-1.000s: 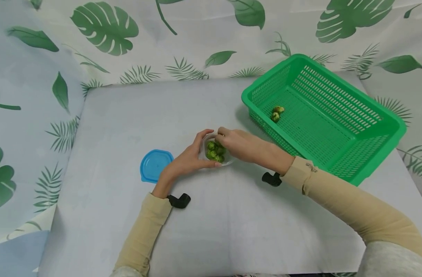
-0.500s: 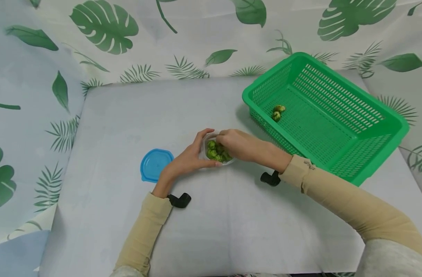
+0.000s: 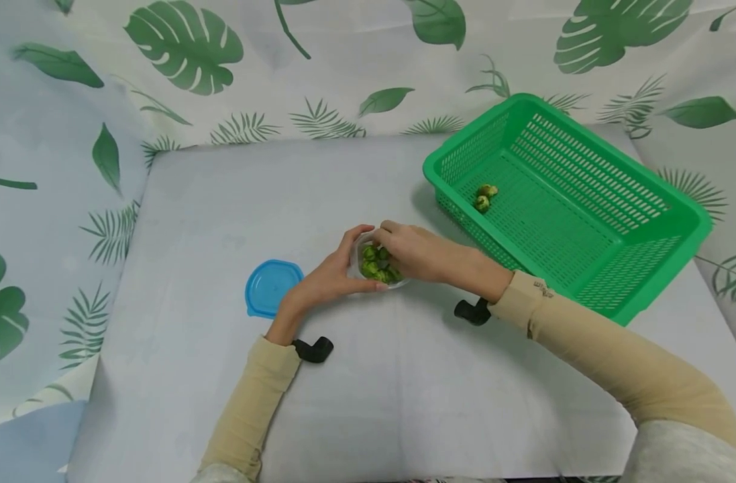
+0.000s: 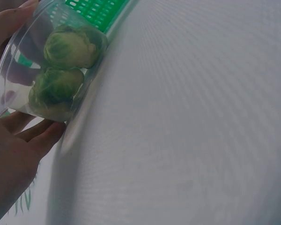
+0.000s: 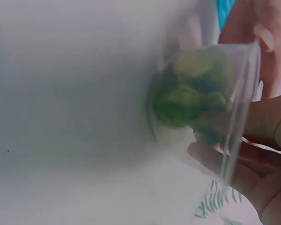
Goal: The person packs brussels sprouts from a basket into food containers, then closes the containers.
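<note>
A clear plastic container [image 3: 357,272] with several green Brussels sprouts [image 3: 371,268] stands on the table. My left hand [image 3: 330,276] grips it from the left, thumb on the near side and fingers on the far side. In the left wrist view two sprouts [image 4: 61,89] show through the wall. From the right, my right hand [image 3: 421,253] reaches over the rim with its fingers inside. Through the blurred wall in the right wrist view, its thumb and fingers pinch a small Brussels sprout [image 5: 208,136] among the others. The head view mostly hides those fingertips.
A green perforated basket [image 3: 561,268] stands at the right, two Brussels sprouts [image 3: 484,200] in its left corner. A blue lid [image 3: 274,288] lies just left of my left hand. Leaf-print cloth [image 3: 337,67] hangs behind the table.
My right hand has dipped into the container and risen slightly again, its fingers still inside. The sprouts there have shifted a little. My left hand and the container stay in place.
</note>
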